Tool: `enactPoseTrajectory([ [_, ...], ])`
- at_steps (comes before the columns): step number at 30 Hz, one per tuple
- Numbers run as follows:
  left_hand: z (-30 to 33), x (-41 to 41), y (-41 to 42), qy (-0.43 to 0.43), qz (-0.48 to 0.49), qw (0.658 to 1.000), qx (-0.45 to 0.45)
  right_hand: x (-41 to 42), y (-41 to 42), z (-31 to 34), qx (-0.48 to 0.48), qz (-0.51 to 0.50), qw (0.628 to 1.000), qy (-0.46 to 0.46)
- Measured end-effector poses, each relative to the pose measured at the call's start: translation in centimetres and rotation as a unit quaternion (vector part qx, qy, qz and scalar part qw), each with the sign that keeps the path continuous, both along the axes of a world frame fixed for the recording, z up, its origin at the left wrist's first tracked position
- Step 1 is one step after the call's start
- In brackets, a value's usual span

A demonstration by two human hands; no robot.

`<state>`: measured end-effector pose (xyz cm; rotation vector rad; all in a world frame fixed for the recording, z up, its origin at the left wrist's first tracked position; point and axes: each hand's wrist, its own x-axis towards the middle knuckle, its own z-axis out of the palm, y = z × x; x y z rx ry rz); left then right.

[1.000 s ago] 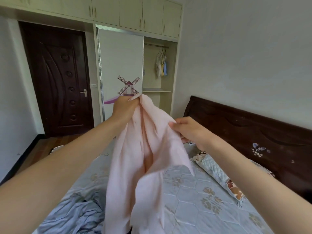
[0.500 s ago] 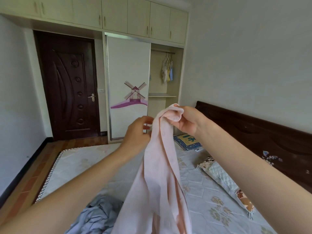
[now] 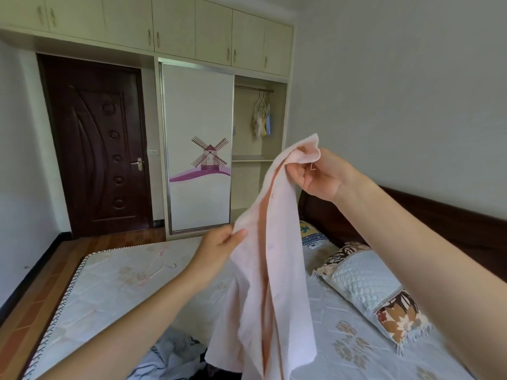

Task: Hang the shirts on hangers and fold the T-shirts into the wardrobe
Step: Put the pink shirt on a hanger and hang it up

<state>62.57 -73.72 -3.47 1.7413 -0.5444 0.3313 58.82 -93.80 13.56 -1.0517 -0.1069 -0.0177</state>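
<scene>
Lifting the pink shirt (image 3: 274, 256) higher, right hand (image 3: 318, 174) rose

Home bedroom, bed (image 3: 115, 292) with pillow (image 3: 367, 286), built-in wardrobe (image 3: 260, 127), dark wooden door (image 3: 96, 144)

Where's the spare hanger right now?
In the head view, the hanger lies flat on the mattress at left, below the dark door and left of the left hand.

Ahead we see bare mattress (image 3: 109, 292) with a hanger (image 3: 153, 266) lying on it; pillows (image 3: 375, 292) crowd our right, and crumpled clothes (image 3: 170, 357) lie near us.
</scene>
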Motion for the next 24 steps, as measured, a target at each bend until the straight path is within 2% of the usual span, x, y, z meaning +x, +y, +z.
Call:
enactPoseTrajectory([
  [7, 2.4, 0.2, 0.2, -0.014, 0.061, 0.997, -0.049, 0.2, -2.3, -0.7, 0.010, -0.048, 0.998, 0.035],
  [11, 4.5, 0.2, 0.7, -0.051, 0.071, 0.994, -0.063, 0.2, -3.5, -1.6, -0.023, -0.102, 0.993, 0.062],
  [14, 6.6, 0.3, 1.0, -0.069, 0.070, 0.994, -0.050, 0.6, -4.6, -2.6, -0.023, -0.125, 0.987, 0.095],
  [18, 8.9, 0.9, 0.5, -0.047, 0.078, 0.996, -0.022, 1.7, -5.3, -4.1, -0.035, -0.121, 0.986, 0.110],
  [21, 9.8, 0.9, 0.1, -0.038, 0.069, 0.997, 0.009, 1.9, -5.4, -4.7, -0.091, -0.133, 0.982, 0.100],
  [24, 10.0, 0.7, -0.4, -0.023, 0.060, 0.998, 0.025, 1.6, -4.7, -4.6, -0.187, -0.153, 0.970, 0.032],
])
